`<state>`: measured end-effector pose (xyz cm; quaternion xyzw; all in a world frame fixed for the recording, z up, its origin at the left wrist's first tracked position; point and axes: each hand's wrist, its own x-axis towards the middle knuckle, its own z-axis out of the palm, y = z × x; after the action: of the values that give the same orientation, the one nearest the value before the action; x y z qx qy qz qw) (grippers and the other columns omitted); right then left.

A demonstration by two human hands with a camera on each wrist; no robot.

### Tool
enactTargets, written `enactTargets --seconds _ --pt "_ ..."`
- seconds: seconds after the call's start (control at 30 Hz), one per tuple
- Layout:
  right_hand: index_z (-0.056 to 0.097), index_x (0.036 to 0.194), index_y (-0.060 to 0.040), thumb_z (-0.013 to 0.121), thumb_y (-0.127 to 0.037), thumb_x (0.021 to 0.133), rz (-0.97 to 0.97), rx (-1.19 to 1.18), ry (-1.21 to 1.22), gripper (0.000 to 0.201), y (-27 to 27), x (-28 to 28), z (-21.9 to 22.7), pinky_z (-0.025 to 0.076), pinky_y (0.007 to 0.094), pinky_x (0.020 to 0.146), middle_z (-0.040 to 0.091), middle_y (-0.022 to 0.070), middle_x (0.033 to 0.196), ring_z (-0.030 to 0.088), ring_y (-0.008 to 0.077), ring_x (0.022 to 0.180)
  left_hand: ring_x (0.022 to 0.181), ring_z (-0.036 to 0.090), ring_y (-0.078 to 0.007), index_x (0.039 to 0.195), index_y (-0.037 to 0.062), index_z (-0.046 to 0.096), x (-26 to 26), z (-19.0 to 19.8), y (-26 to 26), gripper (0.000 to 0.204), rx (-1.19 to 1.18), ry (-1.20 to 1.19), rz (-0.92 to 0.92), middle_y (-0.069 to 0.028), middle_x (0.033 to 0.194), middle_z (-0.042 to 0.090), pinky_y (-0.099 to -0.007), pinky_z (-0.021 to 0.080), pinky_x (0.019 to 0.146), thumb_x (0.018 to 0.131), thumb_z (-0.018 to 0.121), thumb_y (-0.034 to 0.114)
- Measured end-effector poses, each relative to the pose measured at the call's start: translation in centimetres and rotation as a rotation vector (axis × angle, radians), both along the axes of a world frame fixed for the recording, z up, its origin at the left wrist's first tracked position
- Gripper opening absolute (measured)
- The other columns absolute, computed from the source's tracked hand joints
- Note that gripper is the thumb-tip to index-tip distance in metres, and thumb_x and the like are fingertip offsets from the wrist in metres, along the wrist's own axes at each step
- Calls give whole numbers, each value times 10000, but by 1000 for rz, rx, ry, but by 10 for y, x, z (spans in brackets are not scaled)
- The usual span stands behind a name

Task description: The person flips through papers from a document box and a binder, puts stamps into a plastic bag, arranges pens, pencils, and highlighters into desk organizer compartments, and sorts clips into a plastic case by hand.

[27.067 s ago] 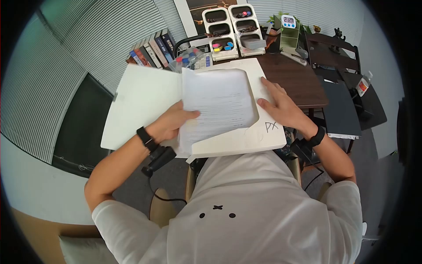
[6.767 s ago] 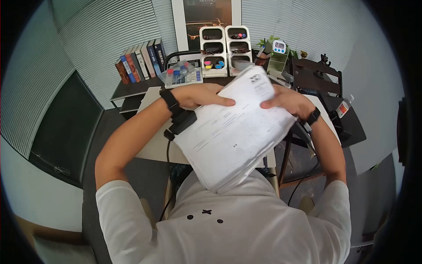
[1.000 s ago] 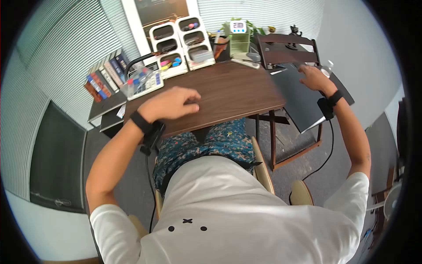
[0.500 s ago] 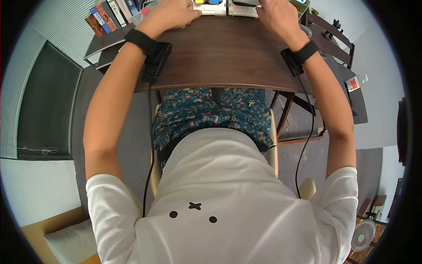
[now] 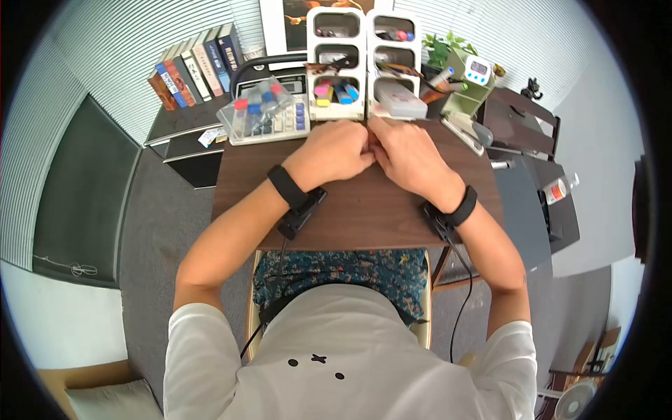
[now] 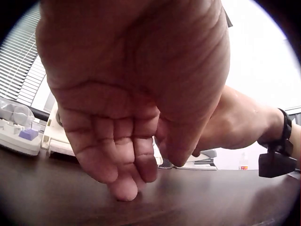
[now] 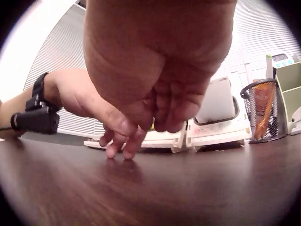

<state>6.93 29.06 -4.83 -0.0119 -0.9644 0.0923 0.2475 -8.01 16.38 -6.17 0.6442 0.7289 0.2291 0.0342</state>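
My two hands meet over the brown table, just in front of the white organizers. The left hand points inward with loosely bent fingers. Its palm faces the left wrist camera, and nothing shows in it. Against its fingertips lies the right hand, back upward. In the right wrist view the right hand's fingers are loosely bent, with no object visible in them, while the left hand has fingertips right at the tabletop. One organizer holds coloured markers; its neighbour has a clear box in its lowest compartment.
A calculator lies at the back left under a clear box with red and blue caps. Books stand on a side shelf. At the back right are a mesh pen cup, a stapler and a timer.
The papers and white folder from earlier are gone from the table. Half a second ago both hands were apart at the organizers; now they have come together in front of them.
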Motion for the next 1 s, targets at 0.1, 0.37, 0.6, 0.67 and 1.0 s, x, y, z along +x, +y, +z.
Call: enactTargets --seconds 0.1,0.37,0.6,0.67,1.0 --pt "578 968 -22 678 -74 902 -58 1 -48 130 -5 -4 10 530 582 664 700 224 828 693 466 775 829 701 -436 895 -9 717 -8 0 -5 248 -10 -23 31 -227 855 728 -522 548 738 903 715 238" --pt "638 1123 -65 775 -6 775 -198 211 114 378 18 2 32 466 449 888 621 110 1164 591 333 1094 739 715 -316 966 5 700 -15 -7 -9 230 6 -356 -101 -165 831 743 -419 541 679 965 738 232" --pt "670 1243 -71 735 80 731 -140 91 74 537 53 -5 18 525 484 930 657 130 1218 605 370 1111 662 638 -227 980 21 667 -17 -8 -8 176 -46 -540 -112 -102 773 690 -358 489 623 988 716 191" --pt "686 1261 -48 727 91 730 -124 5 102 550 55 -5 18 566 473 920 646 153 1232 606 388 1127 653 626 -214 976 22 661 -20 -9 -5 174 -40 -550 -105 -96 761 678 -351 478 614 990 712 188" --pt "669 1288 -41 777 17 751 -82 -187 96 551 60 0 15 552 468 960 619 168 1303 603 389 1179 657 620 -149 1060 33 673 -19 4 -3 95 -178 -636 -20 -54 857 695 -302 499 629 988 699 90"
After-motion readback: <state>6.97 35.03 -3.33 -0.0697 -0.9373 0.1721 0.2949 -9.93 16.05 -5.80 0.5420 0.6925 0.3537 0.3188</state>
